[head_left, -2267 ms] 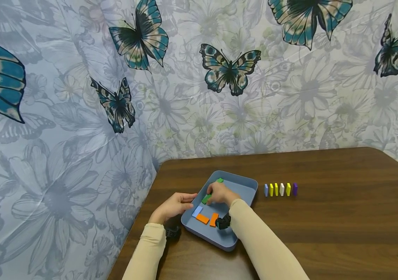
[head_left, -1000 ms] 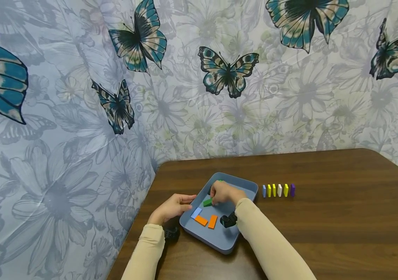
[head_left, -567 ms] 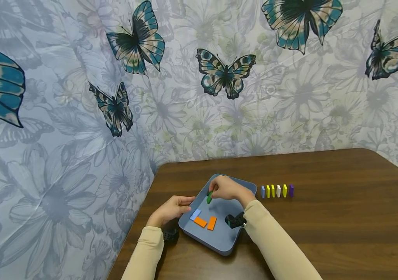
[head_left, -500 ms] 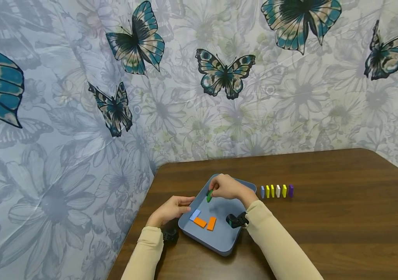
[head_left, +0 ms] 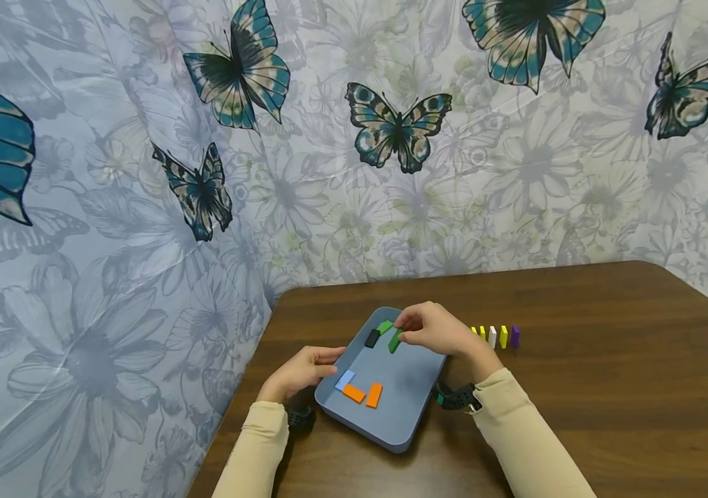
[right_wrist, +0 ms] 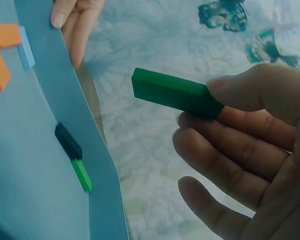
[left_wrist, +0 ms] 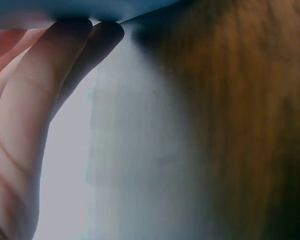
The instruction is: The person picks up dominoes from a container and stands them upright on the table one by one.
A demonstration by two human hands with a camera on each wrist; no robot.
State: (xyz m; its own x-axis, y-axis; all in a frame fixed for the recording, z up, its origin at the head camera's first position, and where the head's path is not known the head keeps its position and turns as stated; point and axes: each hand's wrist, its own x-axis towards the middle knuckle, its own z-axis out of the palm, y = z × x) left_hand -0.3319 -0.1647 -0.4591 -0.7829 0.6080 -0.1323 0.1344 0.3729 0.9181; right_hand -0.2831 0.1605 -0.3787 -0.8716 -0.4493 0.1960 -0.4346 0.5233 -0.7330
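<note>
My right hand (head_left: pixel 438 335) pinches a green domino-like block (right_wrist: pixel 172 92) between thumb and fingers, raised over the far right part of a blue-grey tray (head_left: pixel 391 387). My left hand (head_left: pixel 301 373) holds the tray's left rim, thumb over the edge and fingers against the outside. Inside the tray, a black block (head_left: pixel 372 338) and another green block (head_left: pixel 385 326) lie end to end along the far left wall. Nearer me lie a light blue block (head_left: pixel 344 380) and two orange blocks, one (head_left: pixel 354 393) beside the blue and one (head_left: pixel 374 395) to its right.
On the brown wooden table (head_left: pixel 609 387), right of the tray, several blocks stand upright in a row, including a white block (head_left: pixel 492 337) and a purple block (head_left: pixel 515 337). My right hand partly hides the row's left end. A butterfly-patterned wall covering (head_left: pixel 516 194) rises behind the table.
My right hand has picked the green block off the tray floor, turned it upright and carried it rightward, uncovering the black block and the other green block. The left hand stays at the rim.
</note>
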